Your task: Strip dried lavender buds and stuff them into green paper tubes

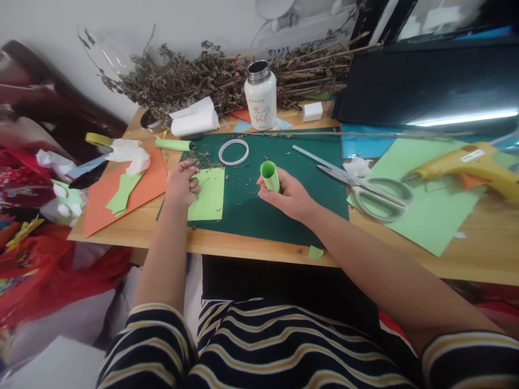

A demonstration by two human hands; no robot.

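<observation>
My right hand (288, 195) is wrapped round a green paper tube (270, 175), held upright with its open end facing up, above the dark green mat (259, 216). My left hand (182, 182) has its fingers pinched together at the left edge of a light green paper square (211, 194). Dried twig bits (203, 159) lie just beyond those fingers; whatever the pinch holds is too small to make out. Between the hands, farther back, a roll of white tape (234, 152) rests on the mat. Another rolled green paper (174, 144) lies behind my left hand.
Scissors (381, 197) and a yellow glue gun (470, 165) lie on green paper at the right. A white bottle (260, 100) stands open at the back, before a heap of dried plants (219, 75). Orange paper (130, 189) covers the left side.
</observation>
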